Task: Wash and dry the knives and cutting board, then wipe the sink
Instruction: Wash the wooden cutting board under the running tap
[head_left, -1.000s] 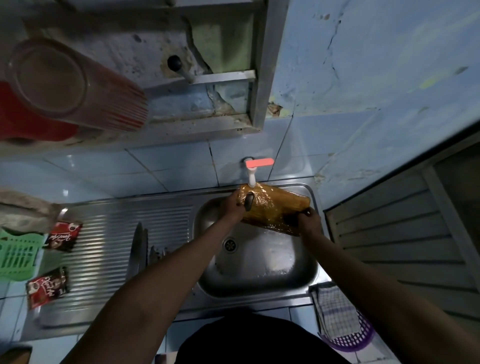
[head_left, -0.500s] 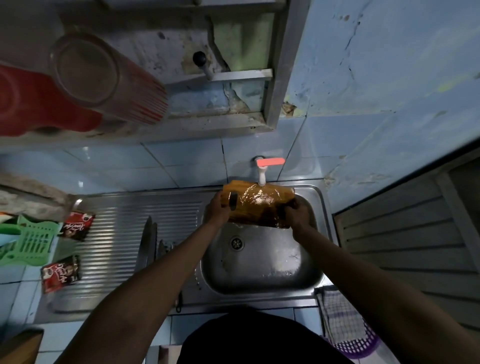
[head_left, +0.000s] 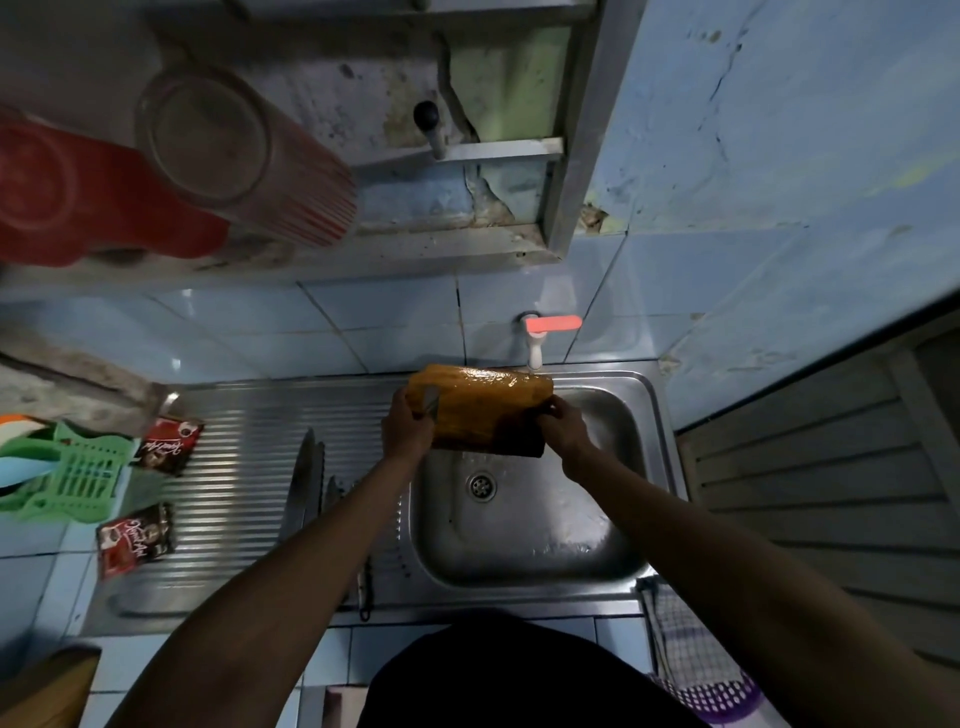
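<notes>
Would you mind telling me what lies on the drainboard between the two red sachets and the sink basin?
In the head view, knives lie on the ribbed drainboard, between the red sachets and the sink basin.

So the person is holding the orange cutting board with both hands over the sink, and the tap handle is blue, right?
Not quite. The head view shows the tap handle is red-pink, not blue. The rest holds: the left hand and right hand hold the orange cutting board over the sink.
</notes>
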